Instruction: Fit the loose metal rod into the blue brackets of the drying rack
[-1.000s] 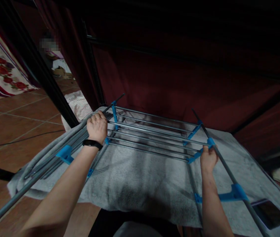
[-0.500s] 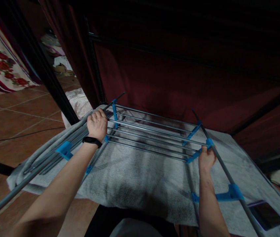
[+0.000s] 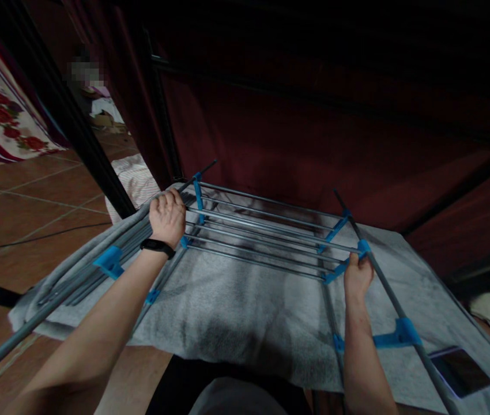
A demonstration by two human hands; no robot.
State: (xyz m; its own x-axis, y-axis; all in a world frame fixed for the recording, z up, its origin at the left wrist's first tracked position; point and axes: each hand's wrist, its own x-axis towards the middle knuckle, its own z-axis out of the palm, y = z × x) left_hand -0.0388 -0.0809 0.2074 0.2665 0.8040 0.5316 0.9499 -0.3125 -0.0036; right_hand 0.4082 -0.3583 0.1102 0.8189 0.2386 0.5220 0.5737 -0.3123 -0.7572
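Note:
A shoe rack of thin grey metal tubes and blue plastic connectors lies on a grey blanket. At its left side, my left hand is closed over a tube joint, hiding the connector beneath. My right hand grips the opposite side, right by a blue connector, its fingers partly hidden underneath. Long side poles run towards me on both sides. On these sit a left blue bracket and a right blue bracket, with no crossbar between them.
Several loose grey tubes lie along the blanket's left edge. A phone rests at the lower right. Dark red curtain hangs behind. Black frame posts stand at the left, beside tiled floor with a cable.
The whole view has shifted slightly, so everything sits a little further left. Both hands keep the same hold on the rack.

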